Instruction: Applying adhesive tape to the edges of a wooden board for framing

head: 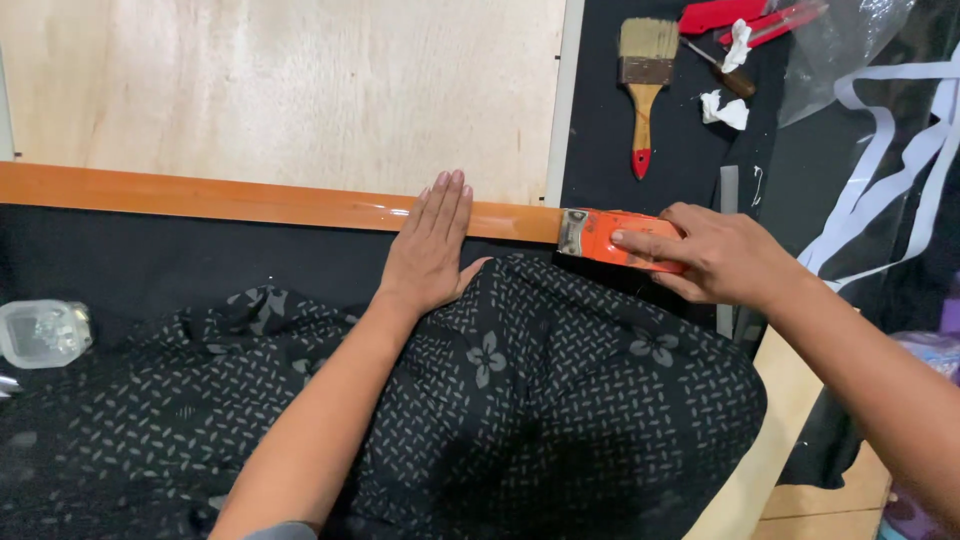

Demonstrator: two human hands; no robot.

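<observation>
A long glossy orange-brown wooden strip (200, 198) runs across the black surface, along the edge of a pale plywood board (290, 85). My left hand (430, 245) lies flat, fingers together, pressing on the strip near its right end. My right hand (715, 255) grips an orange hand tool with a metal front (600, 235), held against the strip's right end. Black patterned fabric (520, 390) covers my lap below both hands.
A wooden-handled paintbrush with a red tip (645, 85) lies at the top right, with red-handled tools (750, 18), crumpled white paper (725, 108) and a clear plastic bag (840, 50). White strips (890, 170) trail at right. A clear plastic container (40, 332) sits at left.
</observation>
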